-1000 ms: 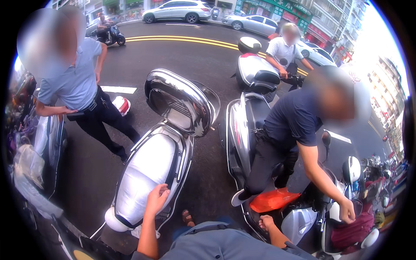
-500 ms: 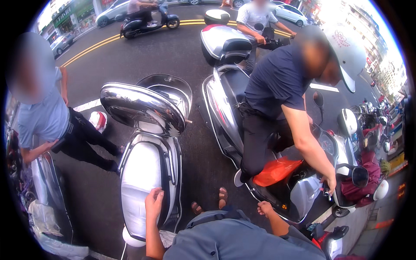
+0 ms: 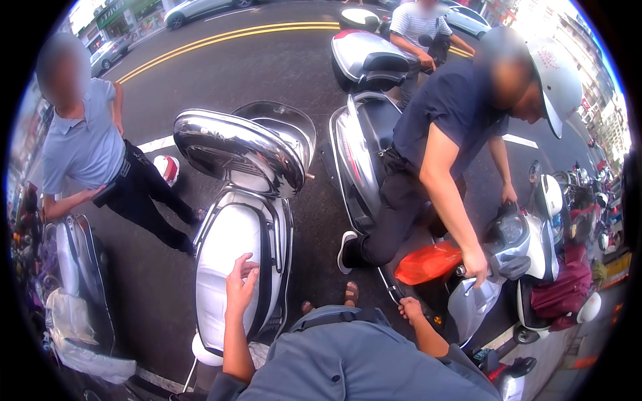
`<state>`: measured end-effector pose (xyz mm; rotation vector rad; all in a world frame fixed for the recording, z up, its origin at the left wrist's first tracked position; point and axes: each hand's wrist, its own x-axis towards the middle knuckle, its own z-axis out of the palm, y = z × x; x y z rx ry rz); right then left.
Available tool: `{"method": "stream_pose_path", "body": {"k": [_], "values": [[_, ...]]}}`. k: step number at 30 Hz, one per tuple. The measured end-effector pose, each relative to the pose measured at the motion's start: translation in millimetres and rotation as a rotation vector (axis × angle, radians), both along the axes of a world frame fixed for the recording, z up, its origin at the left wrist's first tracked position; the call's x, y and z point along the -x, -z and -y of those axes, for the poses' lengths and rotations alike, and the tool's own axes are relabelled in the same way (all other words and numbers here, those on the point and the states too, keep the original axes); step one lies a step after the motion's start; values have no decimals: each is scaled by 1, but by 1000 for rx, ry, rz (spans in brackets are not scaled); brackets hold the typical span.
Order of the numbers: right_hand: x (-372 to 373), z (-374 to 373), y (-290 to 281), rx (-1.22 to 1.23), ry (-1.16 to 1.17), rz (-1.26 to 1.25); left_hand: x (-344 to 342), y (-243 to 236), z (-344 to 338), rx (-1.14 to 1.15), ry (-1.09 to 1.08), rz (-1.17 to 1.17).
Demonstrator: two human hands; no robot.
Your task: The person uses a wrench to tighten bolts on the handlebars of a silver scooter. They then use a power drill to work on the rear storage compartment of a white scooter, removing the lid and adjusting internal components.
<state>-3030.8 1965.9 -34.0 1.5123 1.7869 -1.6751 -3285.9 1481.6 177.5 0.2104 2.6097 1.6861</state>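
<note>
My left hand (image 3: 241, 284) hovers over the silver-white seat of a parked scooter (image 3: 229, 240), fingers loosely curled and apart, with nothing visible in them. A chrome-edged top box (image 3: 234, 150) sits at that scooter's rear. My right hand (image 3: 411, 309) is closed near the footboard of the scooter on the right (image 3: 358, 154); whatever its fingers hold, if anything, is too small to make out. A person in a dark shirt and white helmet (image 3: 435, 134) straddles that scooter, one hand (image 3: 475, 266) at its handlebar. An orange plastic bag (image 3: 428, 262) rests on the footboard.
A person in a light blue shirt (image 3: 80, 140) stands at the left beside another parked scooter (image 3: 77, 281). A red-and-white helmet-like object (image 3: 167, 170) is behind them. Farther off, a striped-shirt rider (image 3: 418, 33) and cars (image 3: 207, 10) are on the road. More scooters (image 3: 545, 267) line the right.
The whole view has shifted. The dark-shirted person has turned the handlebar, and a second hand now shows on it. My left index finger has straightened somewhat. The passing scooter has left view.
</note>
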Motion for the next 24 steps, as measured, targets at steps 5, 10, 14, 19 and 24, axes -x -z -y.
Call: {"method": "stream_pose_path", "body": {"k": [5,10,14,19,24], "values": [[-18,5,-2,-14,-19,35,-6,-18,2,-40,34,-113],[-27,3,-11,-57,14,67,-10,-9,10,105,66,11],[-20,-16,-18,-210,178,-118,-33,16,21,82,118,117],[-4,-46,-55,-179,198,-228,-54,37,30,143,84,181],[10,-77,-108,93,571,-606,-49,27,21,175,76,198]]}}
